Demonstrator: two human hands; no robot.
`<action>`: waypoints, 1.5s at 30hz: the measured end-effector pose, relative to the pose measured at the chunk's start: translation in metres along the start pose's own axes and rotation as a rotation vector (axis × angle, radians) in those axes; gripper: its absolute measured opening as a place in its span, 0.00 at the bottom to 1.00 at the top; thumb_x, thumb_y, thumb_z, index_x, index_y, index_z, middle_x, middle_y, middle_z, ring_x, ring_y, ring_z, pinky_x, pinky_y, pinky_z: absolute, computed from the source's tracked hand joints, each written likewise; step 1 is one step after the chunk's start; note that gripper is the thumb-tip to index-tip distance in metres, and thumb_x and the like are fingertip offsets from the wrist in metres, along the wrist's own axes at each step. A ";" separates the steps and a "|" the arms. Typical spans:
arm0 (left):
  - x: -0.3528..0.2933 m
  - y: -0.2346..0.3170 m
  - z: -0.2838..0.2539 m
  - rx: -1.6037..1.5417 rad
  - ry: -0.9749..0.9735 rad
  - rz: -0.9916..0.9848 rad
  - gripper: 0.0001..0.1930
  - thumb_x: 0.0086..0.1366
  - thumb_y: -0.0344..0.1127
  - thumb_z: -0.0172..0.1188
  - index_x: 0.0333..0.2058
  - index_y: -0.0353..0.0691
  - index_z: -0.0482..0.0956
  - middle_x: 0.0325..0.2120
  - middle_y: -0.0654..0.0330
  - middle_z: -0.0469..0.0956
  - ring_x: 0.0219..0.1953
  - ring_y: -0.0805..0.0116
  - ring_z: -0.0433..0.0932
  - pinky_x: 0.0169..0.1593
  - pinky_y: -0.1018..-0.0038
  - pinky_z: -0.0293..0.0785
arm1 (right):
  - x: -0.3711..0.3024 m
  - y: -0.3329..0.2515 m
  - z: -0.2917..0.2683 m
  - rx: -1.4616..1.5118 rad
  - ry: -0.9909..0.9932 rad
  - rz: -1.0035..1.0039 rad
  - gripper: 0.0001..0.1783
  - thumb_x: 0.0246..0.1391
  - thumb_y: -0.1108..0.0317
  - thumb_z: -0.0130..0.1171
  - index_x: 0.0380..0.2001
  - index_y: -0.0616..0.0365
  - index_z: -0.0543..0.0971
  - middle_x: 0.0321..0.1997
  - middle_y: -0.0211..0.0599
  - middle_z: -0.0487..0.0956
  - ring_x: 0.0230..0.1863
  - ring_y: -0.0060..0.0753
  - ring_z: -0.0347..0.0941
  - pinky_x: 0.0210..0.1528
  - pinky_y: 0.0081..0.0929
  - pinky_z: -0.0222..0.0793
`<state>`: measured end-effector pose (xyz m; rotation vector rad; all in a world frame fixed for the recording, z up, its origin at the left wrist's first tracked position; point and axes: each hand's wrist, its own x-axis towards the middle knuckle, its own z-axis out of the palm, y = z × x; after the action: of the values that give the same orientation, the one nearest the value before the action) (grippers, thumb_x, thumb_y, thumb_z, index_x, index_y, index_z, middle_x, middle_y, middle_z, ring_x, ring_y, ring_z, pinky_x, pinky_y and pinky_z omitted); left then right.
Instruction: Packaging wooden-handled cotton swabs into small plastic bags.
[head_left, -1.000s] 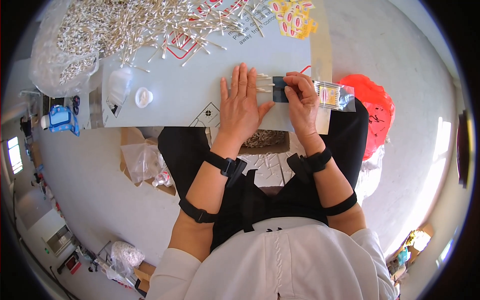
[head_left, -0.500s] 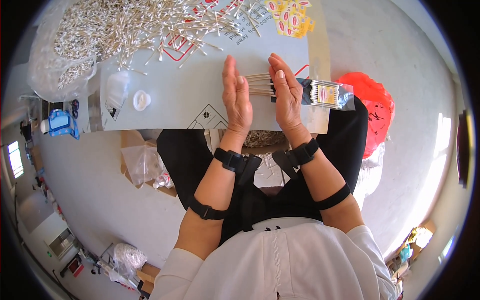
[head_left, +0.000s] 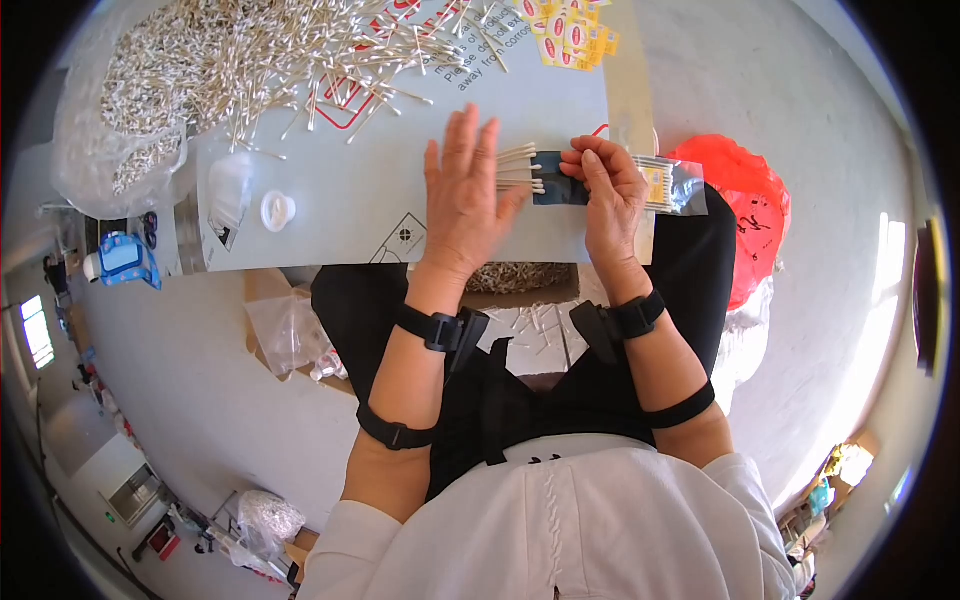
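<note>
Now both hands work a bundle of cotton swabs at the mouth of a clear packet, on the counter's near edge.

Head view: the left hand (head_left: 462, 195) lies flat and unclenched against the swab bundle (head_left: 518, 167), whose tips point left; its long axis runs left to right. The right hand (head_left: 605, 190) pinches the clear packet (head_left: 668, 185). Pressed unevenly, the loose ends could splay and catch at the packet's mouth, I judge. A heap of loose swabs (head_left: 250, 55) covers the counter (head_left: 340, 200) beyond.
</note>
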<state>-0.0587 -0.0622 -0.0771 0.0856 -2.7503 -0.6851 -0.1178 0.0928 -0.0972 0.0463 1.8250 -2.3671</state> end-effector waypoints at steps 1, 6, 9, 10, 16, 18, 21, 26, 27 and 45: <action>-0.001 0.003 0.002 0.006 0.000 0.002 0.34 0.55 0.38 0.68 0.60 0.37 0.66 0.65 0.48 0.58 0.68 0.46 0.55 0.68 0.48 0.49 | 0.000 0.000 0.001 0.026 0.013 0.018 0.11 0.65 0.74 0.50 0.46 0.68 0.77 0.45 0.38 0.80 0.41 0.25 0.78 0.47 0.22 0.76; -0.005 0.002 0.009 0.032 -0.134 0.021 0.32 0.54 0.40 0.69 0.56 0.37 0.69 0.66 0.49 0.58 0.70 0.47 0.50 0.68 0.45 0.46 | 0.002 0.002 -0.003 0.042 -0.010 0.023 0.08 0.64 0.76 0.51 0.44 0.68 0.76 0.42 0.36 0.79 0.39 0.23 0.77 0.44 0.21 0.76; 0.006 -0.027 0.011 -0.016 -0.007 0.048 0.29 0.55 0.36 0.68 0.55 0.36 0.70 0.61 0.50 0.64 0.68 0.48 0.54 0.66 0.47 0.52 | -0.001 0.000 0.000 0.022 -0.035 0.021 0.08 0.65 0.76 0.52 0.44 0.68 0.76 0.41 0.36 0.79 0.38 0.23 0.77 0.43 0.20 0.76; 0.014 -0.042 0.012 -0.051 0.104 0.060 0.28 0.55 0.34 0.67 0.55 0.36 0.70 0.58 0.51 0.67 0.66 0.48 0.58 0.63 0.48 0.56 | -0.002 0.000 0.000 -0.011 -0.062 0.021 0.08 0.65 0.75 0.52 0.44 0.68 0.76 0.40 0.35 0.79 0.38 0.22 0.77 0.43 0.20 0.75; 0.096 -0.078 -0.008 0.255 0.151 -0.003 0.21 0.51 0.26 0.66 0.47 0.46 0.78 0.45 0.56 0.73 0.52 0.54 0.68 0.53 0.56 0.64 | -0.004 -0.003 -0.002 -0.067 -0.093 0.048 0.07 0.65 0.75 0.53 0.42 0.68 0.76 0.37 0.33 0.78 0.36 0.21 0.76 0.41 0.19 0.75; 0.114 -0.080 -0.007 0.253 0.159 0.152 0.13 0.49 0.26 0.68 0.35 0.48 0.82 0.40 0.60 0.74 0.49 0.57 0.69 0.51 0.60 0.65 | -0.003 -0.003 -0.002 -0.063 -0.090 0.048 0.07 0.65 0.75 0.53 0.41 0.67 0.76 0.37 0.33 0.78 0.36 0.21 0.76 0.40 0.19 0.75; 0.127 -0.088 -0.001 0.209 0.105 0.184 0.08 0.48 0.28 0.69 0.27 0.47 0.81 0.35 0.65 0.74 0.47 0.59 0.69 0.49 0.61 0.65 | -0.003 -0.001 0.000 -0.068 -0.099 0.034 0.06 0.64 0.75 0.53 0.41 0.67 0.77 0.37 0.32 0.78 0.36 0.21 0.76 0.39 0.19 0.75; 0.116 -0.059 0.020 0.136 0.071 0.169 0.07 0.48 0.31 0.70 0.24 0.46 0.79 0.32 0.67 0.73 0.45 0.60 0.69 0.48 0.61 0.65 | -0.002 -0.002 0.000 -0.086 -0.084 0.025 0.05 0.63 0.77 0.53 0.40 0.66 0.77 0.36 0.32 0.78 0.35 0.20 0.76 0.38 0.18 0.76; 0.109 -0.050 0.023 0.107 0.029 0.123 0.08 0.48 0.32 0.70 0.25 0.47 0.79 0.33 0.68 0.74 0.45 0.61 0.68 0.49 0.62 0.64 | -0.001 -0.002 -0.001 -0.090 -0.079 0.026 0.05 0.63 0.77 0.53 0.40 0.66 0.77 0.36 0.32 0.78 0.35 0.20 0.76 0.38 0.18 0.76; 0.053 -0.054 -0.015 0.021 0.039 -0.054 0.19 0.47 0.19 0.59 0.40 0.42 0.79 0.42 0.62 0.76 0.51 0.56 0.68 0.53 0.61 0.63 | 0.059 -0.008 0.034 -0.836 -0.280 -0.312 0.15 0.45 0.77 0.61 0.39 0.57 0.81 0.41 0.42 0.76 0.47 0.48 0.72 0.50 0.38 0.70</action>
<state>-0.1052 -0.1232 -0.0747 0.1773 -2.7267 -0.6612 -0.1747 0.0556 -0.0876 -0.6593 2.6193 -1.4519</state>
